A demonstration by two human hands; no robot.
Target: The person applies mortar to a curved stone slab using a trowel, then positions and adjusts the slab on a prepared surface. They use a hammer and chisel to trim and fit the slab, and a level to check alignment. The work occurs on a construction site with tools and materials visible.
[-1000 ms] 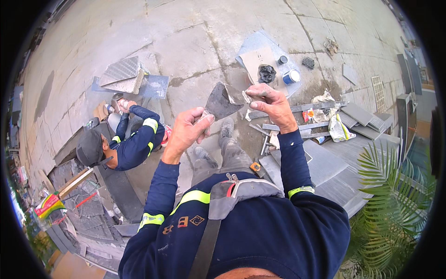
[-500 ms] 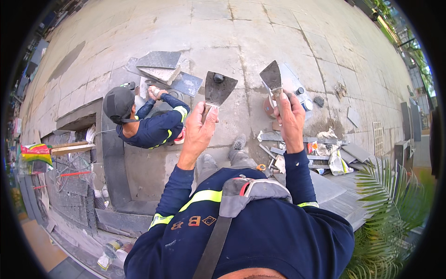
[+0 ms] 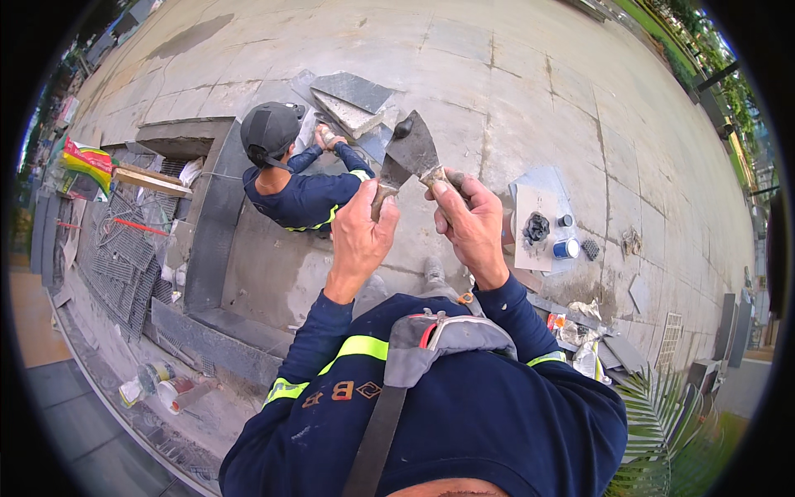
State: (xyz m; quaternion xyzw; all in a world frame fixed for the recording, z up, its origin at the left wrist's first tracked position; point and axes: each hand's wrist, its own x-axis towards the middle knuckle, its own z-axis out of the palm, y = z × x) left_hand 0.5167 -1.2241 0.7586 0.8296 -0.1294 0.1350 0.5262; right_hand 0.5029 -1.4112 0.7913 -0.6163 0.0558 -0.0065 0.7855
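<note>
The left hand (image 3: 360, 240) pinches one scraper (image 3: 393, 174), the right hand (image 3: 470, 219) a second scraper (image 3: 416, 151) bearing one black lump (image 3: 403, 128).

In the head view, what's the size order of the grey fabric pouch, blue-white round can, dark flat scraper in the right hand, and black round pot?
Grey fabric pouch
Dark flat scraper in the right hand
Blue-white round can
Black round pot

Nearness likely enlarges the first two.

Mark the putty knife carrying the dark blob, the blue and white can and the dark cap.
Putty knife (image 3: 416, 152): head view, middle of its blade.
Can (image 3: 566, 248): head view, middle of its body.
Dark cap (image 3: 272, 128): head view, middle of its crown.
</note>
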